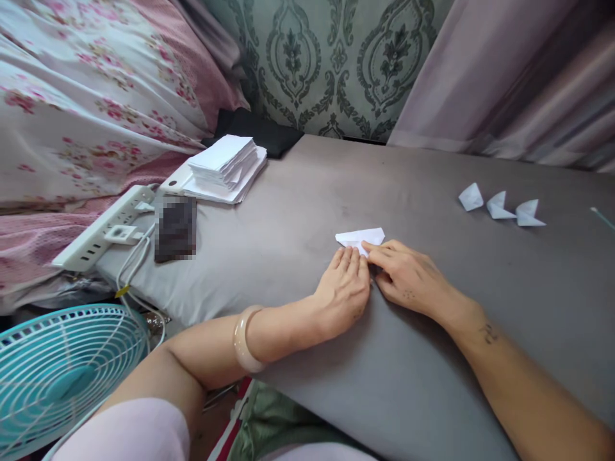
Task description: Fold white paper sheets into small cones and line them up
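Observation:
A folded piece of white paper (361, 238) lies flat on the grey cloth-covered surface, its long straight edge facing away from me. My left hand (344, 282) rests on its near side, fingers stretched out flat and pressing it down. Curled beside it, my right hand (408, 272) has its index finger and thumb side at the paper's right part. The two hands touch or nearly touch at the fingertips, and they hide the paper's near corner. To the right stand three small folded paper boats (500, 206) in a row.
At the back left sits a stack of white paper (223, 163), near a black cloth (259, 131). A dark blurred object (175, 229) lies beside a white power strip (103, 227) with cables. A turquoise fan (72, 381) stands at the lower left.

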`<state>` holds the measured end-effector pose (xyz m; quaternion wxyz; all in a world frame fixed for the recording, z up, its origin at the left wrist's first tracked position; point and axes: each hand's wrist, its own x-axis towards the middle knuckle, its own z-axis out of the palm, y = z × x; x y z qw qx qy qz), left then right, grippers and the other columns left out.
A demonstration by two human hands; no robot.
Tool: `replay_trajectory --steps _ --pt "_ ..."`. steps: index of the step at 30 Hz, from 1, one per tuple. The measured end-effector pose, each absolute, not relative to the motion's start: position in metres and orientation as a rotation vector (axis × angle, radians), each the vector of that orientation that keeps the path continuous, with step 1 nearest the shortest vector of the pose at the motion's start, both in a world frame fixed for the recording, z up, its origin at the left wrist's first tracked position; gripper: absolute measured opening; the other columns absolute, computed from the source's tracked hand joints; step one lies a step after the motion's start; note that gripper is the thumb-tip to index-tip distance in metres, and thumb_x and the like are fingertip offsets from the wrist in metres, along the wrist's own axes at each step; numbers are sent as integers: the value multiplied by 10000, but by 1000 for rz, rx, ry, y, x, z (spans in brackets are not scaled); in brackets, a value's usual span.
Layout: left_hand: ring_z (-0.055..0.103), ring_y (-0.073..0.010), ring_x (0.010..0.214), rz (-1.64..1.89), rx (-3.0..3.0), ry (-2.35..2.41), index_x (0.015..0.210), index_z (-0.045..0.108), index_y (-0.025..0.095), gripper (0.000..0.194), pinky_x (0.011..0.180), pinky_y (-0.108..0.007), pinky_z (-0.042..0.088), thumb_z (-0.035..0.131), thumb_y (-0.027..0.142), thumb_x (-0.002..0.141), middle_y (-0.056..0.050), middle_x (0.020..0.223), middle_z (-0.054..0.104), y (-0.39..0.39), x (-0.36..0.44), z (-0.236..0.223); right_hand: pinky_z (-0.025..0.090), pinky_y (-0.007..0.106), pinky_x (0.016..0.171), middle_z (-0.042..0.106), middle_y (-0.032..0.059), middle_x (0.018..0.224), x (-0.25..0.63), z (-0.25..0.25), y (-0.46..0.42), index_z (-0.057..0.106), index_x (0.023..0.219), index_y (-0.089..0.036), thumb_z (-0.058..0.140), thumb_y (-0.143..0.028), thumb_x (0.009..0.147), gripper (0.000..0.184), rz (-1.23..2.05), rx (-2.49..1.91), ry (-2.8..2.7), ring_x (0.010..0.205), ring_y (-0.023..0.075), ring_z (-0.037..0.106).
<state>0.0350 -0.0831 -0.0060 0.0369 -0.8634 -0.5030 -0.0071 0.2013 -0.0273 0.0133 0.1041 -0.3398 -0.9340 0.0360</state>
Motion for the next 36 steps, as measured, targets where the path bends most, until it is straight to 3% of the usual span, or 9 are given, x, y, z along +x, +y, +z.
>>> replay_trajectory --steps 5,12,18,22,25,29,36 --pt "349 -363 1395 -11 -2663 -1548 1392 374 -92 566 1165 -449 266 324 260 951 -303 1460 383 -83 35 -5 526 365 845 626 87 1305 201 15 -28 585 1205 -176 476 -78 793 437 101 -1015 -2774 1083 243 594" --pt "420 -368 1350 -49 -2524 -1698 1349 434 -111 589 1139 -464 295 219 302 989 -319 1408 439 -80 33 0 521 365 811 619 65 1319 202 15 -27 627 1026 -197 476 -102 816 275 109 -1015 -2768 1059 241 598" --pt "396 -372 1365 -51 -2427 -1895 1351 424 -108 577 1137 -466 289 250 306 988 -324 1419 424 -62 19 0 503 345 785 639 101 1267 195 18 -34 614 1086 -176 463 -77 803 335 88 -1096 -2771 1058 247 595" --pt "434 -336 1332 -183 -2429 -1801 1223 548 6 397 1103 -457 336 368 217 939 -249 1400 484 -53 9 8 499 372 798 672 159 1136 188 18 -40 579 1190 -106 452 -85 810 401 107 -1181 -2739 1045 281 591" --pt "558 -252 1132 -263 -2653 -1618 1089 600 119 288 982 -375 445 382 130 901 -139 1240 598 -52 6 14 502 378 838 701 111 1037 192 12 -33 619 1138 -161 449 -94 821 366 261 -1222 -2617 1004 260 610" --pt "560 -219 993 -217 -2840 -1593 1039 596 132 278 894 -330 490 357 104 900 -101 1066 618 -53 6 13 471 375 977 680 75 1185 206 -3 -17 660 1085 -196 433 -50 802 391 385 -1041 -2491 1115 219 588" --pt "510 -249 1122 -260 -2846 -1616 1182 550 165 321 907 -381 488 314 273 993 -130 1139 558 -60 13 11 418 447 1067 601 137 1306 211 -20 -10 632 1197 -128 405 -45 797 468 188 -1101 -2452 1238 263 520"
